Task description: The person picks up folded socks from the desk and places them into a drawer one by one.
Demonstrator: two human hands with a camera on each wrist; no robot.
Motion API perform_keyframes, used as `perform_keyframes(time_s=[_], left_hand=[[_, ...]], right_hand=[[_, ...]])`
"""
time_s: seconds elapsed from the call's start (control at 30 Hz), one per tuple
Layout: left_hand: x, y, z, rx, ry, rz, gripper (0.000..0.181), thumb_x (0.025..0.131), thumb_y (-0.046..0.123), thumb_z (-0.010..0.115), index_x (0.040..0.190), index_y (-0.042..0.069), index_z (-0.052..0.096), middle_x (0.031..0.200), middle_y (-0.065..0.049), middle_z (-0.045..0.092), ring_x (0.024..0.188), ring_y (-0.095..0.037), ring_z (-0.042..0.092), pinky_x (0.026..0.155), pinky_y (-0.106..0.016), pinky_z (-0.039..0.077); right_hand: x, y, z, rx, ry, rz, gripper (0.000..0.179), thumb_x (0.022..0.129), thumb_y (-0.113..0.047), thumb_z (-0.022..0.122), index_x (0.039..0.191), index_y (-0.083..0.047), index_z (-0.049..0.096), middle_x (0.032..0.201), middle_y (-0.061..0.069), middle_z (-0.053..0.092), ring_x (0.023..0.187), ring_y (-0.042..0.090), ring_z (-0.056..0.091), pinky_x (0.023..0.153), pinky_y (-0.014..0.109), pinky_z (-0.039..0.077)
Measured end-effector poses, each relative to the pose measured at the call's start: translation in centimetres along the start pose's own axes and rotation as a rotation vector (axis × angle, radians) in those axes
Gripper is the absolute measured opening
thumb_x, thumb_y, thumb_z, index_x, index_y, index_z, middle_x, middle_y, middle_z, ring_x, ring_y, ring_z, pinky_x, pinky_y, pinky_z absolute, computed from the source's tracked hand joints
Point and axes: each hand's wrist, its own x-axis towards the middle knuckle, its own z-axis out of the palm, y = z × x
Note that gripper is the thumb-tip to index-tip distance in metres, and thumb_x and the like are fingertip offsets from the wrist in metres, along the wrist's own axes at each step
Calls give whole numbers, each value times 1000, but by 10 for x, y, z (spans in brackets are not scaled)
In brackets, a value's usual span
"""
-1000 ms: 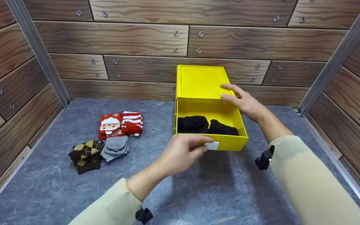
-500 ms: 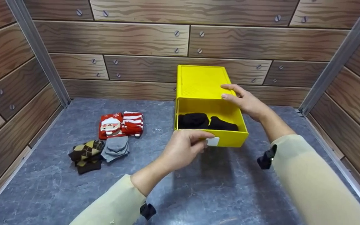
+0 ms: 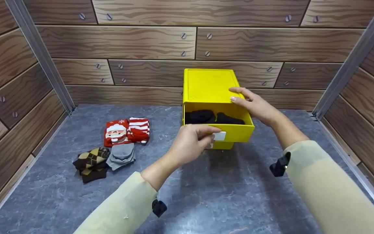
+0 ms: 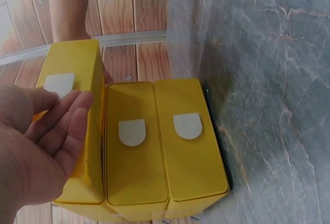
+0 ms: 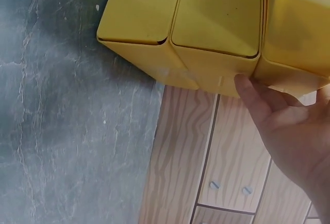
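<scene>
A yellow drawer unit [image 3: 211,85] stands against the back wall, its top drawer [image 3: 237,133] partly pulled out. Inside that drawer lie two black folded socks [image 3: 201,116]. My left hand [image 3: 188,143] pinches the white tab [image 4: 59,83] on the drawer front between thumb and fingers. My right hand [image 3: 256,105] rests on the unit's upper right edge, thumb and fingers spread over its top and side. Two lower drawers [image 4: 136,167] sit closed in the left wrist view.
Left on the grey tabletop [image 3: 203,195] are a red Santa sock [image 3: 115,132] with a striped red-and-white part [image 3: 139,126], grey folded socks [image 3: 121,154] and brown argyle socks [image 3: 91,162]. Wood-patterned walls [image 3: 118,42] enclose the back and sides.
The top drawer has slid back into the unit with my left hand on its tab. A lower drawer's front now shows beneath it. My right hand has stayed on the unit.
</scene>
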Motion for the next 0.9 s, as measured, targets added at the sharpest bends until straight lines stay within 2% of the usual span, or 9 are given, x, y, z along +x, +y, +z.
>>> perform_keyframes(time_s=[0.1, 0.2, 0.3, 0.4, 0.53, 0.7, 0.9], left_hand=[[6, -2, 0, -5, 10, -21, 24, 104, 7, 68, 122, 15, 82, 105, 2, 78, 75, -14, 72, 67, -26, 59], [13, -4, -1, 0, 18, -33, 24, 104, 8, 69, 122, 16, 82, 114, 3, 78, 84, -12, 75, 78, -27, 62], [20, -6, -1, -8, 20, -47, 25, 104, 8, 69, 124, 17, 81, 116, 5, 77, 88, -13, 74, 83, -28, 62], [27, -9, -2, 3, 30, -40, 25, 105, 8, 68, 124, 16, 81, 108, 1, 77, 83, -14, 70, 79, -26, 60], [35, -14, -4, 23, 56, -31, 25, 105, 7, 67, 124, 15, 81, 104, 0, 79, 81, -16, 72, 76, -27, 59], [46, -19, -5, 23, 102, -31, 27, 106, 5, 64, 127, 13, 79, 111, -1, 79, 90, -25, 77, 77, -28, 62], [57, -23, -1, 30, 148, -30, 29, 107, 4, 61, 129, 15, 78, 96, -9, 79, 85, -30, 74, 72, -29, 58]], right_hand=[[-4, -1, -1, -29, -7, -17, 72, 108, -58, 50, 168, -22, 31, 167, 16, 35, 143, 39, 46, 113, 65, 41], [-9, -1, -2, -71, -10, -46, 70, 110, -59, 45, 168, -23, 32, 171, 11, 31, 148, 39, 41, 114, 68, 38], [-14, -2, -3, -112, -18, -79, 66, 111, -57, 42, 168, -24, 35, 172, 8, 30, 152, 39, 36, 115, 70, 35], [-18, -3, -3, -135, -39, -97, 62, 112, -53, 44, 166, -24, 38, 172, 7, 30, 152, 39, 35, 116, 70, 33], [-19, 0, 0, -137, -61, -104, 61, 111, -48, 51, 166, -24, 39, 172, 8, 30, 148, 40, 39, 116, 67, 35], [-19, 3, 4, -134, -30, -111, 66, 107, -45, 63, 165, -26, 39, 166, 9, 39, 141, 38, 47, 110, 61, 44], [-22, 4, 5, -141, 7, -116, 74, 102, -45, 72, 166, -26, 38, 156, 9, 50, 131, 31, 56, 106, 50, 50]])
